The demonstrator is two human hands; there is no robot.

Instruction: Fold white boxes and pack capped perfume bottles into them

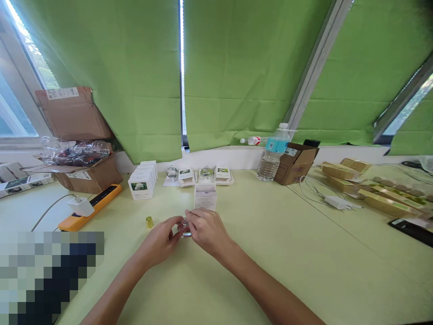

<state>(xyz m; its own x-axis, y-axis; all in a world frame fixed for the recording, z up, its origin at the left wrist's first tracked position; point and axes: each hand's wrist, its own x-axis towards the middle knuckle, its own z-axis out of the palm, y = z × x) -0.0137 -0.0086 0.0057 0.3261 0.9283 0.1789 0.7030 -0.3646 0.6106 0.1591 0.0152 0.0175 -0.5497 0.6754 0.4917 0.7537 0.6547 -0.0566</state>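
Both hands are clamped on one small glass bottle (185, 231), low over the table (257, 271). Left hand (164, 237): thumb and fingers closed on the bottle's left side. Right hand (207, 229): fingers bent together against its right side and top; exactly what the tips pinch is hidden. Bottle sits between the two hands, neither clearly nearer. Long axis looks upright, base toward the table; whether it touches cannot be told. Pinkish tint low in the glass.

Key relation: gold cap (149, 222) stands left of the grip, apart from it, near the left hand and well apart from the right. Its long axis looks about upright; which end is open, too small to tell.

White box (205, 203) lies just beyond the right hand, flap raised on the far side. Farther back: a row of white cartons (142, 186) at left, then two round flasks (172, 171) (206, 172) among opened boxes. Orange power strip (103, 202) farther left, slanting away.
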